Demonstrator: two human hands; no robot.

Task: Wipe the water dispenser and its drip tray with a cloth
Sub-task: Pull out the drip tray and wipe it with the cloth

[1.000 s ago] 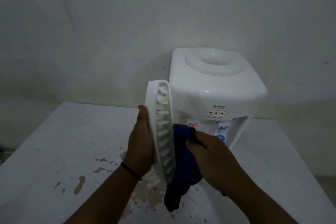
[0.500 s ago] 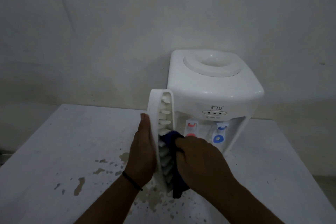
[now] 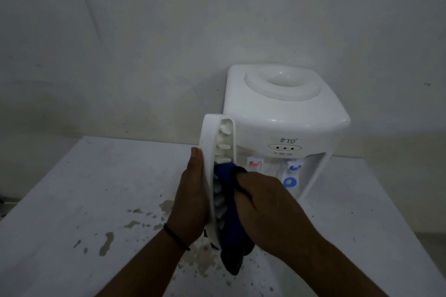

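- Two hands share the work: the left hand [image 3: 193, 202] lies flat with straight fingers against the back of the white slotted plastic drip tray [image 3: 217, 176], holding it upright on edge in front of the white countertop water dispenser [image 3: 284, 116].
- The right hand [image 3: 263, 202] has its fingers curled round a bunched dark blue cloth [image 3: 229, 224] and presses it against the tray's ribbed face, about halfway down; the cloth's loose end hangs below the tray.
- To do this step well, the left palm should push back squarely against the wiping pressure, otherwise the tray is likely to twist or slip.
- Strokes along the slots, not across them, probably let the cloth reach into the gaps.
- The upper ribs look untouched by the cloth, so the wipe should travel up there next.
- The speckled white table [image 3: 84, 188] below shows wet patches, so drips seem worth catching with the hanging end.
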